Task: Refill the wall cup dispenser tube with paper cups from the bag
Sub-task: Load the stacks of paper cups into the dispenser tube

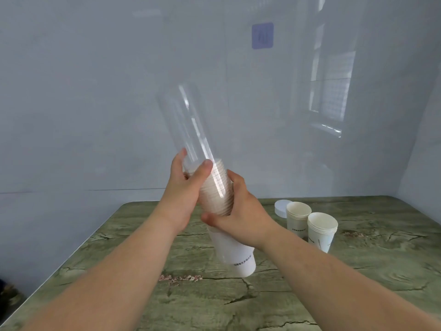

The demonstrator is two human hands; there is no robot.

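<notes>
Clear tube (188,120) over one cup stack (235,254)

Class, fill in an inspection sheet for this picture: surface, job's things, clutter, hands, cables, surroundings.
Surface: green marbled table.
Job's things: clear tube, tilted; cup stack partly inside its lower end; nearer spare stack and farther spare stack upright on the table at right.
Clutter: white lid beside the farther spare stack.
Hands: left hand grips the clear tube; right hand grips the cup stack.
Cables: nothing seen.
Surroundings: pale wall, blue sign.
</notes>
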